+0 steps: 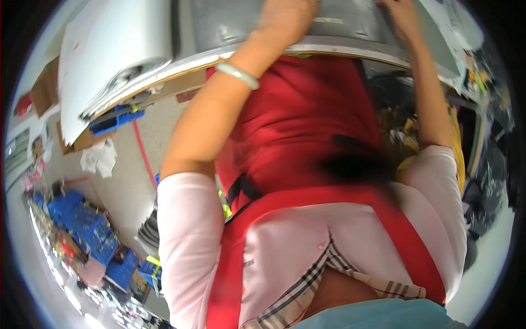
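Observation:
My left hand (287, 21) is at the top edge of the view, over a dark grey, shiny flat sheet (222, 24) on the worktable (350, 50). Its fingers are partly cut off and blurred, with a pale bangle (237, 74) on the wrist. Farther right, my right hand (401, 17) reaches to the sheet's right side, fingertips at the picture's upper edge. Whether either hand grips the sheet cannot be made out. A large white sheet with a rolled edge (118, 41) lies left of the grey one and hangs over the table's front.
My red apron (301, 120) is close against the table edge. Blue bins (82, 225) stand on the floor at left, near a crumpled white cloth (99, 157) and a cardboard box (45, 88). Black plastic bags (487, 181) are heaped at right.

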A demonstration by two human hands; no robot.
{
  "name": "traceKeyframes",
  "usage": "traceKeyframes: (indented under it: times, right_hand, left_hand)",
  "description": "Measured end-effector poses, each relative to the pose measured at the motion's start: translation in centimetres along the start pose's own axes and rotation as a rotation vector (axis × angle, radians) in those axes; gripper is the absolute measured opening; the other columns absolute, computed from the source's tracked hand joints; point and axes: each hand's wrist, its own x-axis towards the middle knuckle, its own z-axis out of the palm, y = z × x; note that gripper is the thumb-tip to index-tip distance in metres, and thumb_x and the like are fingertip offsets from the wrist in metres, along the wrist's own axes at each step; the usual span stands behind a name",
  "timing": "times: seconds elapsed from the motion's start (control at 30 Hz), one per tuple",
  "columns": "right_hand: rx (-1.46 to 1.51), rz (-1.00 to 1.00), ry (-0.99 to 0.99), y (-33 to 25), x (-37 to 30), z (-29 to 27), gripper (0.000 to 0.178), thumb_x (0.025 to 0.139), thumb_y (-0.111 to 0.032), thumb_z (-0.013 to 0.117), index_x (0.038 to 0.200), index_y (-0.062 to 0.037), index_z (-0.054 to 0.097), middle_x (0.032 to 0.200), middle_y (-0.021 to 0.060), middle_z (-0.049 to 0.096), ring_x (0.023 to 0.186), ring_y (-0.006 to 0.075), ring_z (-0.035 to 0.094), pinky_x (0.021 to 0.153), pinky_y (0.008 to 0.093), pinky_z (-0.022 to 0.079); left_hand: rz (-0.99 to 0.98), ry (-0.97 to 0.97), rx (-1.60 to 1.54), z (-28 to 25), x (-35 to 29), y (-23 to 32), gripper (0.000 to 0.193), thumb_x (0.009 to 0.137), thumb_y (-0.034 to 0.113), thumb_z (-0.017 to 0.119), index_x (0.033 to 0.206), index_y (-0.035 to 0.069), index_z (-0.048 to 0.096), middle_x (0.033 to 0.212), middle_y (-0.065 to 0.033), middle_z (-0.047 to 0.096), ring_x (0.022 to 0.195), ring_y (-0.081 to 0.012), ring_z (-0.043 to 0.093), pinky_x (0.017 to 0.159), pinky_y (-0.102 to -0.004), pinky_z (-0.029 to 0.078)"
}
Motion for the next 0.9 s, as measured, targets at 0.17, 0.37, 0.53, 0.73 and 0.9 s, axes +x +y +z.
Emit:
traceKeyframes:
  times: [0.17, 0.37, 0.53, 0.73, 0.9]
  right_hand:
    - [-0.259, -0.038, -0.241, -1.3, -6.1, 0.9, 0.012, 0.098, -0.016, 0.067, 0.101, -0.0048, 0.069, 0.087, 0.0051, 0.071, 0.077, 0.0137, 0.067, 0.068, 0.0314, 0.052]
    - [-0.56, -0.285, -0.282, -0.6, -8.9, -0.6, 0.02, 0.097, -0.025, 0.069, 0.108, -0.0096, 0.073, 0.094, 0.0079, 0.073, 0.087, 0.0182, 0.067, 0.079, 0.0299, 0.051]
    - [-0.738, -0.538, -0.312, -1.1, -8.6, 0.7, 0.018, 0.097, -0.02, 0.068, 0.102, -0.0029, 0.07, 0.091, 0.0168, 0.071, 0.08, 0.0326, 0.068, 0.073, 0.0386, 0.053]
    - [-0.573, -0.081, -0.344, -2.5, -8.3, -0.2, 0.016, 0.095, -0.017, 0.068, 0.098, -0.001, 0.067, 0.078, 0.0109, 0.066, 0.071, 0.0208, 0.063, 0.069, 0.036, 0.051]
    - [-0.39, 0.056, -0.206, -1.8, -8.4, 0.5, 0.017, 0.092, -0.017, 0.07, 0.093, -0.0001, 0.068, 0.073, 0.0052, 0.065, 0.07, 0.0132, 0.059, 0.066, 0.0311, 0.049]
  left_hand:
    - [-0.064, 0.047, 0.053, -0.8, -0.7, 0.3, 0.021, 0.098, 0.02, 0.059, 0.114, 0.011, 0.069, 0.115, -0.0116, 0.062, 0.117, -0.0315, 0.056, 0.108, -0.0595, 0.038]
    - [-0.061, 0.054, 0.043, -0.7, -0.4, 0.7, 0.028, 0.1, 0.022, 0.058, 0.124, 0.012, 0.067, 0.121, -0.0116, 0.06, 0.122, -0.0326, 0.055, 0.112, -0.0627, 0.035]
    - [-0.064, 0.049, 0.029, -0.8, -0.4, 0.8, 0.027, 0.1, 0.022, 0.057, 0.123, 0.012, 0.067, 0.121, -0.0112, 0.06, 0.123, -0.0323, 0.054, 0.112, -0.063, 0.035]
    - [-0.074, 0.038, 0.045, -0.9, -0.7, 0.5, 0.026, 0.1, 0.022, 0.057, 0.123, 0.012, 0.066, 0.121, -0.011, 0.06, 0.122, -0.0319, 0.055, 0.112, -0.063, 0.034]
    - [-0.079, 0.037, 0.02, -0.9, -0.6, 0.7, 0.027, 0.101, 0.022, 0.056, 0.123, 0.011, 0.066, 0.121, -0.0109, 0.06, 0.122, -0.0319, 0.055, 0.113, -0.0628, 0.033]
